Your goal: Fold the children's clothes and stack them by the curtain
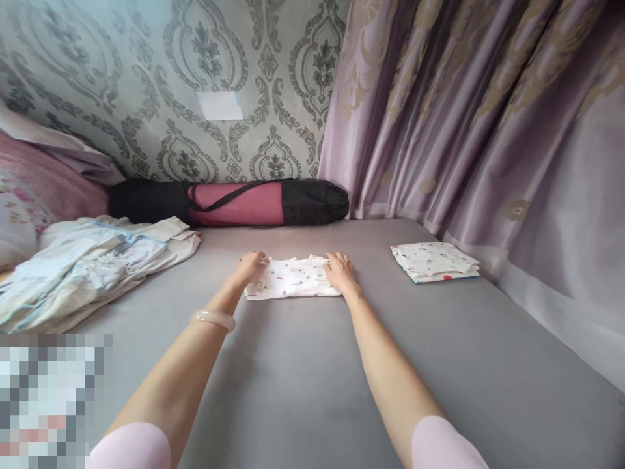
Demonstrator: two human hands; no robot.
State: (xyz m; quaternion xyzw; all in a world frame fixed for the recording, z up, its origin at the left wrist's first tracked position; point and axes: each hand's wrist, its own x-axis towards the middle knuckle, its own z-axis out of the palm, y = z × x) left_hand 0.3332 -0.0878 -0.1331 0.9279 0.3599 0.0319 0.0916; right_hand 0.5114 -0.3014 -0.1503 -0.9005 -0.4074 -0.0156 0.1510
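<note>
A white garment with a small scattered print, folded into a wide strip, lies on the grey bed sheet in front of me. At its left end, my left hand has its fingers closed on the far corner. My right hand grips the opposite end, its fingers bent over the edge and the thumb side against the fabric. The fingertips are partly hidden by the hands and cloth. A pale bangle circles my left wrist.
A folded stack of printed cloth sits to the right, near the curtain. Crumpled clothes are heaped at the left. Along the patterned wall lies a long black and pink bag. The lower left corner is pixelated.
</note>
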